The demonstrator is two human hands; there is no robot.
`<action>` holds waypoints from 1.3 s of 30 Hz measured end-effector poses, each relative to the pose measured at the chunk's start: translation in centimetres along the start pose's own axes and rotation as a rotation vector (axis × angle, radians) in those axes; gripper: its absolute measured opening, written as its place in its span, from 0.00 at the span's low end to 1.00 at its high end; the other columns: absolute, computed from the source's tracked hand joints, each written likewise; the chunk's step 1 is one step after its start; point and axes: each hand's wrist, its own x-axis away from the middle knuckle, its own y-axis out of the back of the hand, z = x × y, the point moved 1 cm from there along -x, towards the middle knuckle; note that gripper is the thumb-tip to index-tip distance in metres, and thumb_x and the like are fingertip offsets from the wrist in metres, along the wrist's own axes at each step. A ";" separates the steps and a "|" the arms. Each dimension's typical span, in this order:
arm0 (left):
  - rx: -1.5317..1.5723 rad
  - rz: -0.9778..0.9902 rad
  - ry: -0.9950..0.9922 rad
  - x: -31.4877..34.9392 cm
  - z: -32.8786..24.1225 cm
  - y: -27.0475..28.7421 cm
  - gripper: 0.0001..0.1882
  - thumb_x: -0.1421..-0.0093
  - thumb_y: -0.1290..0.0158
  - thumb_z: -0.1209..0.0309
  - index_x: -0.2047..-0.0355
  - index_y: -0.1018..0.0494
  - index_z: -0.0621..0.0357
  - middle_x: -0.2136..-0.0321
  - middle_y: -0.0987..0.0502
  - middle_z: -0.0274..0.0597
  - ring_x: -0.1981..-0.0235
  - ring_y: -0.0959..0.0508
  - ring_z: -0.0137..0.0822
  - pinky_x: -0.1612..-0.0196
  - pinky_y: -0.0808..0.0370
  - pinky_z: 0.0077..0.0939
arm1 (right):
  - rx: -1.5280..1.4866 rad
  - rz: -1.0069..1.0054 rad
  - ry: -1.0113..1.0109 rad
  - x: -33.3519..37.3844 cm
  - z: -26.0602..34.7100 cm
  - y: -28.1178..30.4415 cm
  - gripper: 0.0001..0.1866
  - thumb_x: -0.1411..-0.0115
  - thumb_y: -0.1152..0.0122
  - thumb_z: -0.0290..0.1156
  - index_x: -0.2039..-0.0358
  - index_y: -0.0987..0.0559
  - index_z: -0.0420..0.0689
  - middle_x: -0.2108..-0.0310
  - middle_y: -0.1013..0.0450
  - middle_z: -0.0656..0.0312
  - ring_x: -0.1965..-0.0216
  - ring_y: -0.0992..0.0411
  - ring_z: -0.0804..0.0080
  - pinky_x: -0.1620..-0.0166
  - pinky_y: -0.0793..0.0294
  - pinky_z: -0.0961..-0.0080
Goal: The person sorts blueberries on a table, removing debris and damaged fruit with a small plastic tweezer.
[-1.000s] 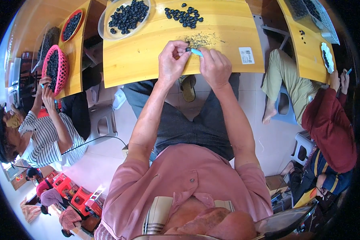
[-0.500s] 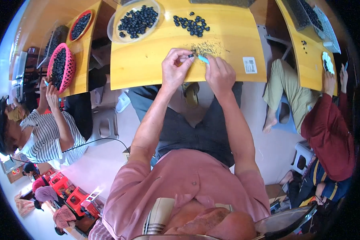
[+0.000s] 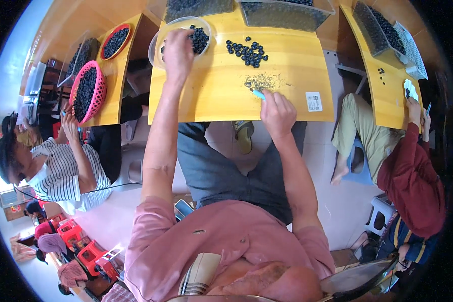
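Note:
My left hand (image 3: 178, 54) is over the clear plastic bowl (image 3: 156, 54) at the back left of the yellow table; its fingers are blurred and partly hidden, so their grip is unclear. Small black round bead-like pieces (image 3: 200, 40) fill part of that bowl. Near the front edge, my right hand (image 3: 278, 112) is closed around a small tool with a light blue handle (image 3: 258, 94), its tip pointing left. Beyond the tool lies a scatter of fine shavings (image 3: 267, 81). A loose cluster of black bead-like pieces (image 3: 247, 54) rests farther back, right of the bowl.
A white label (image 3: 313, 101) is stuck on the yellow table (image 3: 201, 95), right of my right hand. Clear bins (image 3: 282, 17) of black pieces stand at the back. A co-worker at left sits by a pink basket (image 3: 96, 94); another works at the right table (image 3: 385, 95).
My left hand has left the tool tip, where it held a small black piece, and moved up and left to the bowl. My right hand keeps the tool near the shavings. The view has shifted slightly.

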 end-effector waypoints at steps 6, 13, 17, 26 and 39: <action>0.088 0.358 0.026 3.4 -4.8 -5.9 0.14 0.37 0.46 0.81 0.52 0.18 0.62 0.57 0.20 0.51 0.54 0.19 0.51 0.50 0.20 0.42 | -0.025 0.016 -0.009 0.4 -0.2 -0.2 0.12 0.45 0.32 0.28 0.59 0.16 0.48 0.72 0.27 0.62 0.70 0.24 0.61 0.66 0.24 0.64; 0.045 0.387 0.059 4.8 -4.1 -7.0 0.14 0.39 0.43 0.79 0.53 0.18 0.62 0.60 0.20 0.52 0.56 0.19 0.53 0.51 0.21 0.43 | -0.036 -0.003 -0.015 0.4 -0.2 -0.3 0.11 0.45 0.32 0.28 0.60 0.17 0.48 0.72 0.27 0.63 0.70 0.24 0.62 0.66 0.24 0.65; 0.091 0.352 0.051 4.5 -5.4 -5.7 0.12 0.38 0.45 0.80 0.55 0.17 0.63 0.59 0.19 0.54 0.55 0.19 0.55 0.49 0.21 0.45 | -0.008 -0.003 -0.006 0.4 -0.3 -0.3 0.10 0.44 0.32 0.28 0.60 0.17 0.48 0.73 0.27 0.63 0.70 0.24 0.63 0.66 0.24 0.65; 0.120 0.481 0.044 4.7 -5.5 -6.3 0.10 0.38 0.42 0.76 0.58 0.16 0.63 0.58 0.17 0.55 0.55 0.17 0.54 0.48 0.21 0.43 | -0.014 -0.039 0.019 0.1 -0.1 -0.2 0.05 0.43 0.33 0.28 0.65 0.17 0.48 0.75 0.30 0.66 0.72 0.25 0.67 0.68 0.24 0.68; 0.199 0.413 0.193 6.5 -5.8 -5.3 0.09 0.42 0.37 0.77 0.60 0.15 0.61 0.60 0.17 0.54 0.58 0.16 0.52 0.51 0.20 0.42 | -0.028 0.014 -0.009 0.3 0.0 -0.1 0.11 0.43 0.32 0.28 0.59 0.17 0.47 0.73 0.28 0.62 0.71 0.25 0.62 0.67 0.25 0.64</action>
